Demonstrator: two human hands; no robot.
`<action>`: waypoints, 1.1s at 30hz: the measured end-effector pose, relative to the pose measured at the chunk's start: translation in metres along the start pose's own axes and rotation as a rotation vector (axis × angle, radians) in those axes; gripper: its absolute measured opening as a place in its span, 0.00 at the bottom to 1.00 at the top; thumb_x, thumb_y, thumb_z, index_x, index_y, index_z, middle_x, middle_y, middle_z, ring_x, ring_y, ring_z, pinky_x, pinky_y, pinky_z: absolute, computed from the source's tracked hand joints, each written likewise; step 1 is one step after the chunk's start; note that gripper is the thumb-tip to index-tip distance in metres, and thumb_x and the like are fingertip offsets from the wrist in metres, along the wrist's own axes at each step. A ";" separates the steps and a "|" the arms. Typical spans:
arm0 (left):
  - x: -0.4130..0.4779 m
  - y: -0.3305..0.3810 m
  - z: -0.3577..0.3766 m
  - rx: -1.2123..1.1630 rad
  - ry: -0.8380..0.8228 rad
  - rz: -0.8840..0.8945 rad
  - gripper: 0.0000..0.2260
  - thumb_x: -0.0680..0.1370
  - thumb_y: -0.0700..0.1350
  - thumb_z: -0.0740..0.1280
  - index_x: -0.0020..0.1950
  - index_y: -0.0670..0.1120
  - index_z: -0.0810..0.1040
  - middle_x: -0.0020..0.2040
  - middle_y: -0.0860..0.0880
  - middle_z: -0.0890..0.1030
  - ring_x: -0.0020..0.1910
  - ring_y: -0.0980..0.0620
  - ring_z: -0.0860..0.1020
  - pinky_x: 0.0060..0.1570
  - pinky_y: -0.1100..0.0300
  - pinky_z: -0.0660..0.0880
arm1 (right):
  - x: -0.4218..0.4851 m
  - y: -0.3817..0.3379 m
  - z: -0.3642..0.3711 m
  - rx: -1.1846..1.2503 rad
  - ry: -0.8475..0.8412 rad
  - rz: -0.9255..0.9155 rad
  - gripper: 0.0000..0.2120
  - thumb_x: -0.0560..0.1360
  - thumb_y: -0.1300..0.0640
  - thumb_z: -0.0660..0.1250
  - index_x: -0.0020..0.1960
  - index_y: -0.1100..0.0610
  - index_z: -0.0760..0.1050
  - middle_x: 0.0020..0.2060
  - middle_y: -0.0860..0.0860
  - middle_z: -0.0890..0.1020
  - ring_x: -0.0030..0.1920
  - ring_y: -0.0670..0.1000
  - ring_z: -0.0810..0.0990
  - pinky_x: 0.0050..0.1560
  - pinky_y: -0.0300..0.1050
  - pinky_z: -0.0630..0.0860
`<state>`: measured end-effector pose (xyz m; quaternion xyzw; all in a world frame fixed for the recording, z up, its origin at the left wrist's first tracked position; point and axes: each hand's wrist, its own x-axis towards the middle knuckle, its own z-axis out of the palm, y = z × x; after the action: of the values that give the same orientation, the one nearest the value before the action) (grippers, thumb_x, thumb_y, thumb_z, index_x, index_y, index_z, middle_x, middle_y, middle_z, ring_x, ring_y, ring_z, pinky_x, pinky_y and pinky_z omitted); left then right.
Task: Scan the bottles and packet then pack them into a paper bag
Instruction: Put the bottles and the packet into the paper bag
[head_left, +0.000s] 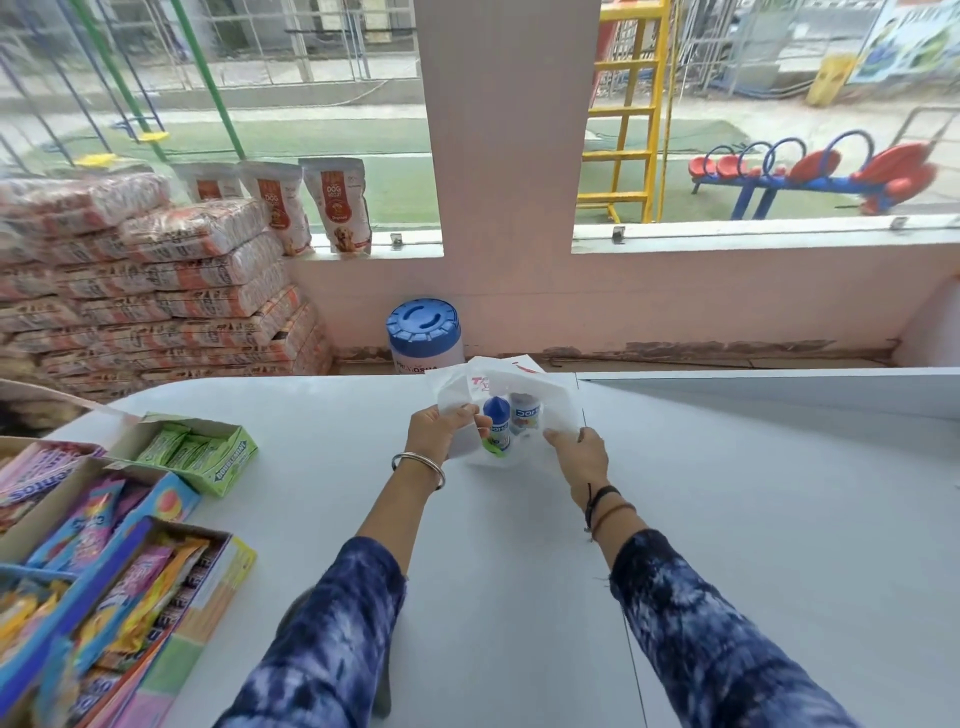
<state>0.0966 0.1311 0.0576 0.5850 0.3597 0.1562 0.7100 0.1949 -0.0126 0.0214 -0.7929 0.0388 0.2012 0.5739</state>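
A white paper bag (558, 397) with red print lies open on the white counter (753, 519), its mouth facing me. Two small bottles sit inside it: one with a blue cap (497, 423) near the front and a white one (524, 413) just behind it. My left hand (441, 428) pinches the bag's left edge. My right hand (579, 452) grips the bag's right lower edge. No packet or scanner is visible.
Open boxes of sweets and gum (197, 452) line the counter's left side. Beyond the counter's far edge stands a blue-lidded tub (423, 332). Stacked sacks (156, 291) and dog food pouches (337, 208) fill the back left. A raised counter section (779, 389) lies at right.
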 end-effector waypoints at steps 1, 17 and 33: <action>-0.002 0.002 0.001 0.002 -0.001 0.003 0.05 0.74 0.41 0.68 0.47 0.41 0.78 0.26 0.54 0.83 0.26 0.60 0.80 0.30 0.67 0.78 | -0.003 -0.002 0.001 0.023 -0.037 -0.015 0.11 0.72 0.52 0.69 0.42 0.58 0.72 0.41 0.54 0.76 0.47 0.57 0.75 0.41 0.45 0.71; 0.015 0.241 0.023 0.127 -0.055 0.325 0.07 0.74 0.33 0.63 0.36 0.36 0.73 0.22 0.47 0.81 0.20 0.52 0.79 0.23 0.64 0.76 | -0.005 -0.272 -0.029 0.143 -0.190 -0.394 0.07 0.75 0.62 0.67 0.50 0.63 0.71 0.44 0.57 0.75 0.47 0.54 0.74 0.56 0.52 0.75; -0.028 0.090 0.014 1.239 -0.186 -0.085 0.17 0.75 0.48 0.62 0.58 0.40 0.76 0.57 0.40 0.79 0.53 0.42 0.75 0.54 0.53 0.75 | -0.004 -0.108 -0.030 -1.124 -0.477 -0.299 0.10 0.73 0.55 0.67 0.51 0.59 0.77 0.48 0.58 0.78 0.44 0.55 0.76 0.42 0.42 0.73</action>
<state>0.1048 0.1276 0.1520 0.8843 0.3431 -0.1609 0.2729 0.2311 -0.0043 0.1269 -0.9035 -0.3134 0.2799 0.0843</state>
